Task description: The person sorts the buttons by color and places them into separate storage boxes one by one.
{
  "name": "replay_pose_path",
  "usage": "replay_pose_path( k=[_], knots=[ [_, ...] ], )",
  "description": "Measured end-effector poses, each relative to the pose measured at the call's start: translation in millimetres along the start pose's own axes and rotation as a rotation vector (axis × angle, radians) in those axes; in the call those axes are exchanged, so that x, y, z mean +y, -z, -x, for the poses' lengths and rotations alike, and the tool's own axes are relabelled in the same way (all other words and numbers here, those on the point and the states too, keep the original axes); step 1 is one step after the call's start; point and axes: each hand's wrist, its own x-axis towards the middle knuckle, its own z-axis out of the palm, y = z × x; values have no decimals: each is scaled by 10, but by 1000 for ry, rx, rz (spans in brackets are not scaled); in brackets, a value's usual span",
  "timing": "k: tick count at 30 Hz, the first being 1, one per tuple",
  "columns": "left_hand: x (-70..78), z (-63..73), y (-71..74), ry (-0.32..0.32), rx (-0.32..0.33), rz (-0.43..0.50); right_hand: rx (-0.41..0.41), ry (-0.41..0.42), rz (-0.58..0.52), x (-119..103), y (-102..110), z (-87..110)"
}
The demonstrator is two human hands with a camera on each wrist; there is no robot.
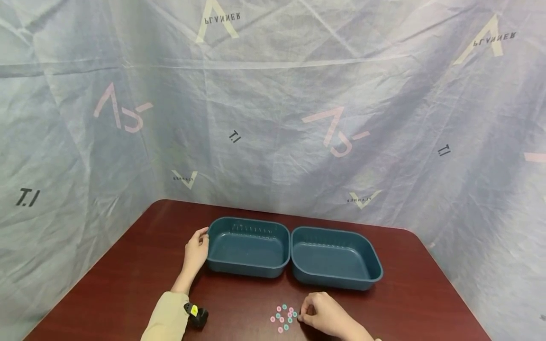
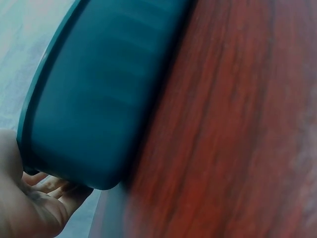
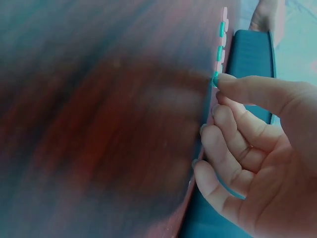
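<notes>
While low beside discs [image 1: 281, 320], bent-fingered right hand [image 1: 325, 313]

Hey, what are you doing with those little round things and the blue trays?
A person is sitting or standing at a dark red table. Their left hand touches the outer end of the left tray; the right tray is beside it. Their right hand is down by the pink and teal discs, fingertips at the edge of the group. I can't tell whether it has pinched one yet.
</notes>
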Motion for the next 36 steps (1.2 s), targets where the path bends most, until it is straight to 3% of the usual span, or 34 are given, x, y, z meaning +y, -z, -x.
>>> replay_pose_path(
  k=[14,21,36],
  knots=[
    [12,-14,-7,-3,19,10,40,21,-63,-4,13,37],
    [-2,49,8,-15,-8,0,48,10,-130,-49,37,41],
    [-17,76,-14,-40,10,-25,125,44,-125,-267,160,-188]
  ],
)
